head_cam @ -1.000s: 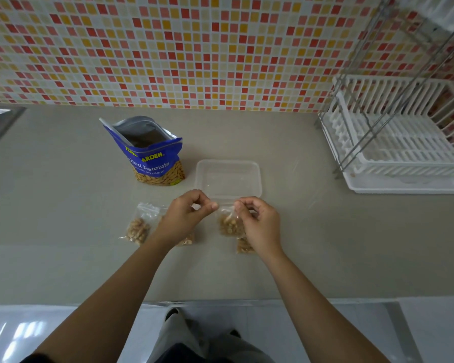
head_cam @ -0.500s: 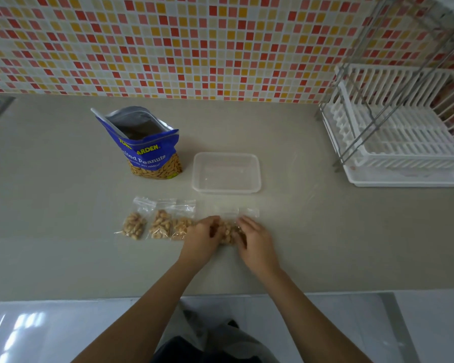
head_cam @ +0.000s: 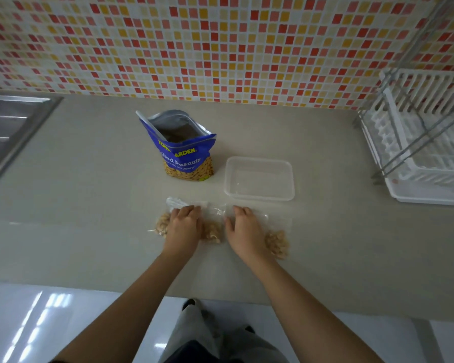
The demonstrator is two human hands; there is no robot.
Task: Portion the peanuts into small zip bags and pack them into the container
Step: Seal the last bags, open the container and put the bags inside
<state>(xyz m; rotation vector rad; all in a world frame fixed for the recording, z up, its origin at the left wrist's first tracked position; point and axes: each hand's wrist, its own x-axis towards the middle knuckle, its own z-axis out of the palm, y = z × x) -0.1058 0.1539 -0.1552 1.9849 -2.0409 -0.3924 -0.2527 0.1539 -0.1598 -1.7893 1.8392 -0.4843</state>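
Observation:
A blue bag of salted peanuts (head_cam: 184,153) stands open at the back of the counter. To its right is a clear plastic container (head_cam: 258,179) with nothing in it. Several small zip bags of peanuts lie in a row in front of them. My left hand (head_cam: 184,227) rests palm-down over the left ones, with a zip bag (head_cam: 161,226) showing on its left and another zip bag (head_cam: 213,232) on its right. My right hand (head_cam: 244,230) lies flat on a further zip bag (head_cam: 277,243), whose peanuts show by my wrist. Neither hand lifts anything.
A steel sink (head_cam: 11,127) is set into the counter at far left. A white dish rack (head_cam: 425,142) with metal rods stands at far right. The tiled wall runs along the back. The counter's front edge (head_cam: 220,297) is near my legs.
The zip bag I held up by its top between both hands has been laid on the counter. My hands have since moved apart, left over the row, right onto the newly laid bag.

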